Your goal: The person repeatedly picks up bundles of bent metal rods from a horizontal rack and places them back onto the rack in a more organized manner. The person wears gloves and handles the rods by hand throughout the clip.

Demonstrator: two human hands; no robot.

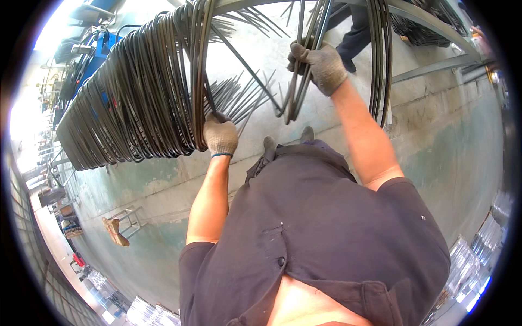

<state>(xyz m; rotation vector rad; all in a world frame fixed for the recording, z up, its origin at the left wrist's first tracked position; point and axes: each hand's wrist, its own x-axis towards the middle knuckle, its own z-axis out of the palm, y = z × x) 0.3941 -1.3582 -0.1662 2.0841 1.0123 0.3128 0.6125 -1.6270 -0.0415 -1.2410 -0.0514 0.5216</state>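
A dense row of dark bent metal rods (136,95) hangs from a grey bar (416,16) on my left. In a worn knit glove, my left hand (220,136) is closed around rods at the row's near right end; its fingertips are partly hidden. My right hand (326,68), also gloved, grips a few bent rods (295,103) held apart from the row. Their lower bends hang below that hand, and one rod slants up left toward the row. Between my hands, lower down, a fan of dark rod ends (236,98) shows.
More bent rods (380,65) hang to the right of my right hand. Beyond the bar stands another person, whose dark trouser leg (356,35) shows. Blue machinery (103,51) is at the far left. A small stool (128,224) with a brown top stands on the concrete floor (168,217).
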